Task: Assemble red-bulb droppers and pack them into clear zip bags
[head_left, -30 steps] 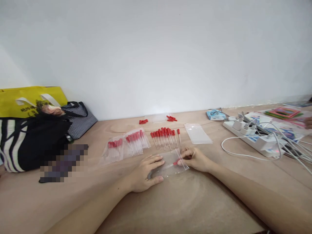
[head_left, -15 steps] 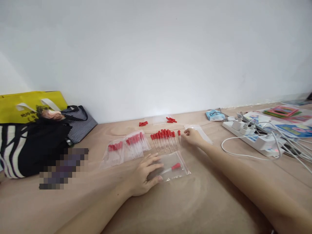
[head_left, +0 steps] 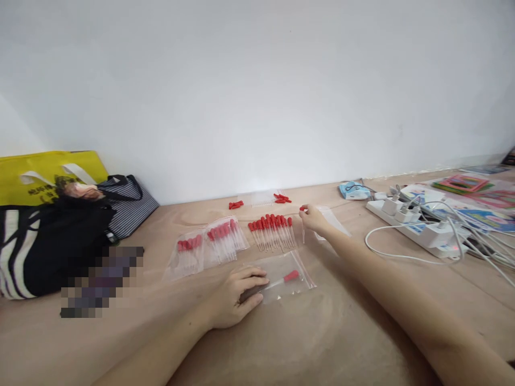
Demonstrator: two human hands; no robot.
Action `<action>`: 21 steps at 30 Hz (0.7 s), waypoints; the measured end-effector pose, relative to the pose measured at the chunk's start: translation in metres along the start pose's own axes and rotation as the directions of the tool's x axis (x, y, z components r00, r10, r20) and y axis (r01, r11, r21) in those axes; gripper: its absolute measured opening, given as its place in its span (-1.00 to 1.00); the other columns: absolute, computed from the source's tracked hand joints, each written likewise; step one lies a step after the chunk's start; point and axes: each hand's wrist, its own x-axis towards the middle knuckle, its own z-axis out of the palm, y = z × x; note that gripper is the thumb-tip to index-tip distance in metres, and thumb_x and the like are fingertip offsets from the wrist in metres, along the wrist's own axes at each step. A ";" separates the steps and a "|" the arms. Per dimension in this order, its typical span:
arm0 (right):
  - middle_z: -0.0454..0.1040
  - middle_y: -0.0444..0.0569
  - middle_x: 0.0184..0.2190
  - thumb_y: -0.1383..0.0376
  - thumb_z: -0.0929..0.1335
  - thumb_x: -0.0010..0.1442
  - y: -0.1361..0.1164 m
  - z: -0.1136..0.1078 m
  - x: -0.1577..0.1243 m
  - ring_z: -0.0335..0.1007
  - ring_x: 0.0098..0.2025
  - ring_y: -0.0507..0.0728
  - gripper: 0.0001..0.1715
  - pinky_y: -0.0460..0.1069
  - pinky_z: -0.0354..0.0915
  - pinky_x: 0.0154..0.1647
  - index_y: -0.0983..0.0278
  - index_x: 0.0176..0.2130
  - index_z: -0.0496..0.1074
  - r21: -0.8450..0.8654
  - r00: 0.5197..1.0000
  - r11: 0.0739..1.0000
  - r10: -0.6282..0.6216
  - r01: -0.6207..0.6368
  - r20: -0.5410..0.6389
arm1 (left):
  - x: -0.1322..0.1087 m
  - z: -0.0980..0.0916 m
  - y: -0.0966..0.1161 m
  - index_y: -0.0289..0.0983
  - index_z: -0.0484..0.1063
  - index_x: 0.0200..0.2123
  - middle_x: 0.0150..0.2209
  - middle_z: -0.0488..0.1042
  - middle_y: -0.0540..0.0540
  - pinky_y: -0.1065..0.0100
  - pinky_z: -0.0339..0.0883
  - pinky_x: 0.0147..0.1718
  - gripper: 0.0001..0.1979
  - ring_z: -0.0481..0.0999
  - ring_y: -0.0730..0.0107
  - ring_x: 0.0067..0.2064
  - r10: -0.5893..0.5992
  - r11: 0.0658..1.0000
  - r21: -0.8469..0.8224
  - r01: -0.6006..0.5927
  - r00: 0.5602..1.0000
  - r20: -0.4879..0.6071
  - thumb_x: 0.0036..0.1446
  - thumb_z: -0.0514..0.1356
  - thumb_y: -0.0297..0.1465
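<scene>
My left hand (head_left: 234,295) rests on the left end of a clear zip bag (head_left: 277,262), its fingers stretched out and apart. Inside that bag lies one dropper with a red bulb (head_left: 291,275); the hand covers part of its tip end. My right hand (head_left: 315,220) pinches another red-bulbed dropper (head_left: 302,208) by its bulb, with the clear tube hanging below. Just left of it, a row of several loose droppers (head_left: 272,228) lies on the table. Two filled zip bags of droppers (head_left: 222,236) overlap to the left of the row.
Small piles of red bulbs (head_left: 236,205) and clear tubes (head_left: 262,199) lie near the wall. An unfilled zip bag (head_left: 333,221) sits behind my right wrist. To the right are a power strip (head_left: 426,236) with cables and a blue packet (head_left: 354,190). Bags (head_left: 52,252) stand left.
My right hand has taken hold of the dropper at the row's right end and drawn it slightly up and right. My left hand's fingers have shifted slightly on the bag.
</scene>
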 end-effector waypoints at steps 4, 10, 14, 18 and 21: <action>0.28 -0.17 -0.54 0.26 0.14 0.10 0.017 -0.021 -0.029 0.27 -0.59 -0.01 -0.70 -0.11 0.20 -0.60 0.29 -0.14 0.17 0.155 1.000 0.988 0.020 -0.022 0.013 | 0.002 0.001 -0.001 -0.20 0.34 -0.06 -0.01 0.34 -0.11 0.18 0.17 0.00 -0.69 0.28 0.25 0.02 0.001 1.000 0.011 -0.001 1.000 -0.003 0.09 0.07 -0.40; 0.21 -0.23 -0.56 0.28 0.23 0.01 0.022 -0.020 -0.075 0.23 -0.63 -0.04 -0.75 -0.12 0.20 -0.66 0.24 -0.23 0.14 0.571 0.988 0.813 0.153 -0.117 -0.016 | 0.002 0.002 -0.003 -0.16 0.32 -0.05 0.00 0.31 -0.09 0.19 0.16 0.01 -0.69 0.26 0.25 0.04 -0.013 1.000 -0.008 0.013 1.000 0.009 0.10 0.06 -0.37; 0.24 -0.23 -0.54 0.33 0.25 -0.01 0.013 -0.012 -0.089 0.27 -0.61 -0.05 -0.78 -0.13 0.24 -0.62 0.22 -0.29 0.12 0.711 0.976 0.673 0.189 -0.206 0.104 | 0.002 0.001 0.000 -0.17 0.30 -0.03 0.01 0.30 -0.09 0.19 0.14 0.01 -0.68 0.25 0.25 0.05 -0.023 1.000 -0.005 0.023 1.000 0.017 0.11 0.05 -0.37; 0.31 -0.22 -0.52 0.32 0.30 -0.05 0.008 -0.011 -0.101 0.32 -0.59 -0.05 -0.74 -0.13 0.27 -0.57 0.22 -0.33 0.10 0.728 0.962 0.632 0.130 -0.266 0.239 | 0.002 0.000 0.003 -0.18 0.22 0.02 0.04 0.28 -0.10 0.16 0.13 0.02 -0.62 0.24 0.23 0.05 -0.076 0.997 0.014 0.076 0.997 0.013 0.09 0.07 -0.36; 0.30 -0.26 -0.57 0.27 0.34 -0.09 0.005 -0.014 -0.108 0.24 -0.69 -0.08 -0.68 -0.18 0.14 -0.72 0.23 -0.36 0.11 0.636 0.946 0.732 0.039 -0.247 0.322 | 0.002 -0.001 0.004 -0.17 0.19 0.04 0.05 0.27 -0.09 0.15 0.12 0.03 -0.59 0.23 0.22 0.06 -0.079 0.997 0.014 0.079 0.997 0.013 0.08 0.08 -0.36</action>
